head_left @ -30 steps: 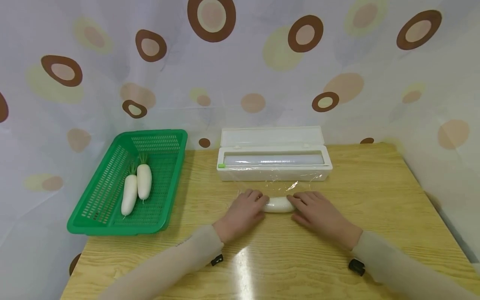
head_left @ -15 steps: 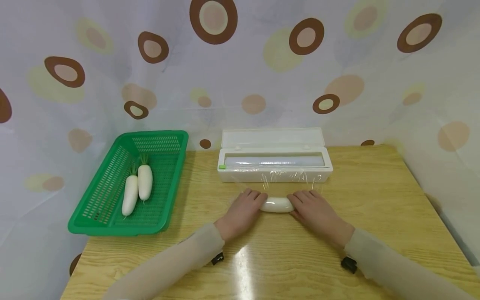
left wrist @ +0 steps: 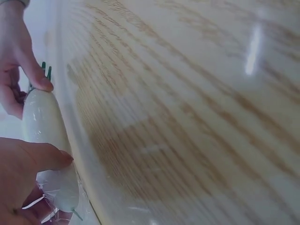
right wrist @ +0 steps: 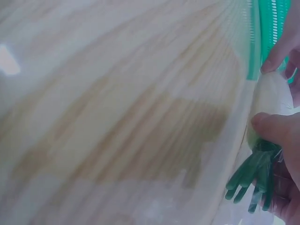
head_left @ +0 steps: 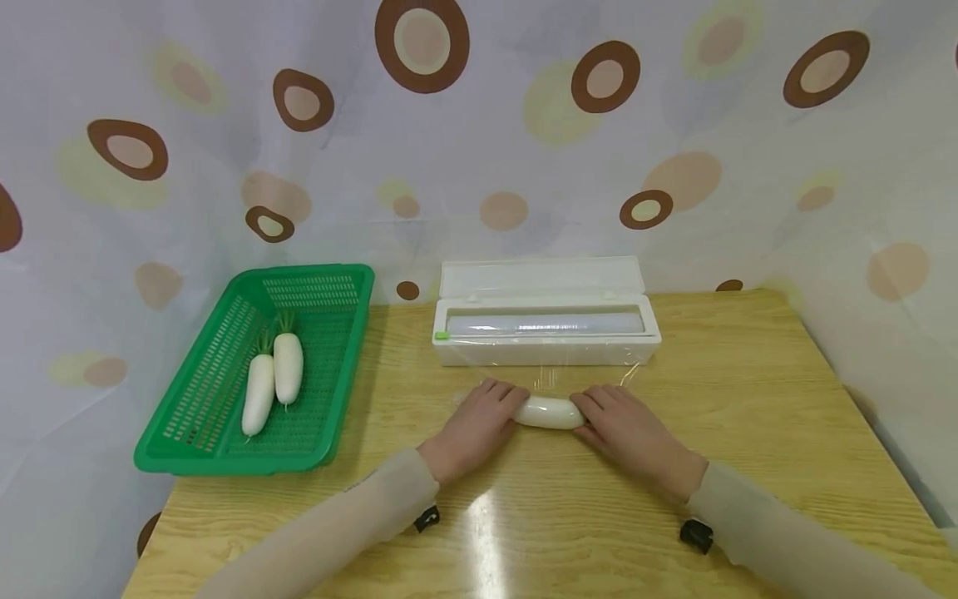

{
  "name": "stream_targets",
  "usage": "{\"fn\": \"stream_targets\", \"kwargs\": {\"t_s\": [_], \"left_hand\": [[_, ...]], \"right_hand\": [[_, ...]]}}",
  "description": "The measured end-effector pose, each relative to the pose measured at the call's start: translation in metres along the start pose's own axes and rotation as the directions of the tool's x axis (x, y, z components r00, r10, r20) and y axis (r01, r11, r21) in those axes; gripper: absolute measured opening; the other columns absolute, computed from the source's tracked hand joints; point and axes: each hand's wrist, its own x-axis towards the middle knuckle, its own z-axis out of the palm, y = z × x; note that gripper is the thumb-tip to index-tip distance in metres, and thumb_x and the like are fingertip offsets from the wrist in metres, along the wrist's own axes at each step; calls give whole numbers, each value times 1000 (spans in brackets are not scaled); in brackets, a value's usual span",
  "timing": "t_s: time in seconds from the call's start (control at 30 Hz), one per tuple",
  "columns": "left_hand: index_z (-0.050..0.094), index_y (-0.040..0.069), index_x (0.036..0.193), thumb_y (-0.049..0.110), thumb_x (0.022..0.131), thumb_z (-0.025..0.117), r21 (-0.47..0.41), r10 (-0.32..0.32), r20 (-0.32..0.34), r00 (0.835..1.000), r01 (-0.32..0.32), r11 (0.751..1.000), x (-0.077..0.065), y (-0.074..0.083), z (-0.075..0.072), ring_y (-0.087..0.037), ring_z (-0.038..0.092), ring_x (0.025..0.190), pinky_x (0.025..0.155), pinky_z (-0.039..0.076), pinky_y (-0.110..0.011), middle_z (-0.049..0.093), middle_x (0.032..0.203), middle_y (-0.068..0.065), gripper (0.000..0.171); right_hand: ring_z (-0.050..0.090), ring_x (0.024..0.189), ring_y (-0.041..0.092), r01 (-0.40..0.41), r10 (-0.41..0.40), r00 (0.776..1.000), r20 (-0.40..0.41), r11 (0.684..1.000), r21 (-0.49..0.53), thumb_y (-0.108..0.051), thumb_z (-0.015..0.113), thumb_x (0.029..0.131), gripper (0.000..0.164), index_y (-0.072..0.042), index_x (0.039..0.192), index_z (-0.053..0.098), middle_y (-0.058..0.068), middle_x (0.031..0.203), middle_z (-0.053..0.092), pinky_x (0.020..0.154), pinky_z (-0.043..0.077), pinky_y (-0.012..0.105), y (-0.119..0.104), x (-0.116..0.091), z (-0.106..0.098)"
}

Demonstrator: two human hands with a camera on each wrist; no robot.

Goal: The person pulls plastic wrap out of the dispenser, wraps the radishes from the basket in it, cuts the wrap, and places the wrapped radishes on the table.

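A white radish (head_left: pixel 550 413) lies crosswise on the wooden table, with clear cling film (head_left: pixel 550 379) stretched from it back to the dispenser box. My left hand (head_left: pixel 479 422) grips its root end, thumb on the near side, as the left wrist view shows, where the radish (left wrist: pixel 44 117) has film wrinkled around its tip. My right hand (head_left: pixel 634 434) holds the leafy end. In the right wrist view, cut green stems (right wrist: pixel 255 176) stick out below the right thumb (right wrist: pixel 265 123) under shiny film. The undersides of the fingers are partly hidden.
Behind the hands stands a white cling film dispenser (head_left: pixel 550 353), lid up, film roll (head_left: pixel 546 323) inside, green slider (head_left: pixel 442 335) at its left. A green basket (head_left: pixel 344 399) at left holds two radishes (head_left: pixel 259 393). A patterned curtain (head_left: pixel 501 125) backs the table (head_left: pixel 569 524).
The radish has shifted slightly left, and both hands have moved left with it, keeping their hold on its ends. Creases in the stretched film have changed. The basket and dispenser stay put.
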Motion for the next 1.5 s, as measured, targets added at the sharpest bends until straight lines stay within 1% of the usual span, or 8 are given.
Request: {"fn": "stream_targets", "kwargs": {"t_s": [0.17,0.33,0.53,0.67,0.87,1.07,1.27,1.5], "left_hand": [[59,7,140,3,99,67,-40,-23,42,999,25,999,-3,-1,-1,-25,57,126,111,46,-38,65,134,-10,42],[59,5,140,5,98,70,-56,-12,84,996,17,998,-14,7,-1,-27,58,123,110,46,-39,65,133,-11,43],[59,2,141,11,99,70,-77,10,87,996,-3,997,-30,17,-2,-26,60,119,106,49,-36,66,131,-12,44],[58,0,142,15,99,72,-53,35,80,996,-31,998,-36,17,2,-26,62,117,104,50,-36,67,130,-13,47],[56,-2,142,15,99,72,-18,55,48,997,-54,998,-35,14,6,-29,64,111,99,54,-39,68,125,-16,48],[58,-1,139,15,99,73,-7,33,67,997,-32,999,-33,16,2,-27,66,104,91,57,-37,67,121,-16,46],[55,1,142,19,100,72,37,10,63,998,-12,999,-34,17,3,-26,67,104,89,58,-37,69,122,-13,49],[60,9,125,23,101,71,45,-21,33,999,19,999,-36,17,3,-24,67,99,80,60,-35,71,116,-10,30]], "right_hand": [[63,106,30,-17,16,1000,17,999,37,-20,80,93,44,3,127,65,12,115,67,94,52,50,-5,-2,-3],[63,107,28,-31,27,998,56,997,70,-20,78,95,44,2,130,65,9,117,67,96,52,49,-8,-11,-2],[63,103,23,-32,26,997,68,996,87,-23,78,94,50,-2,137,63,6,114,68,95,52,46,-10,-23,0],[63,100,18,-48,38,996,86,993,109,-26,77,96,46,-7,136,63,1,112,70,92,53,43,-10,-28,0],[65,103,19,-41,34,998,58,992,120,-26,78,95,43,-8,132,65,2,116,70,93,54,44,-9,-27,-3],[65,104,21,-14,10,999,46,995,102,-26,82,92,46,-8,131,66,2,116,67,92,55,45,-6,-27,-1],[66,100,21,19,-21,1000,16,996,86,-22,82,91,46,-4,130,66,3,109,69,92,54,47,-5,-25,-3],[68,102,19,11,-15,999,41,994,110,-25,80,93,44,-9,131,64,2,113,72,97,52,49,-3,-25,-5]]}}
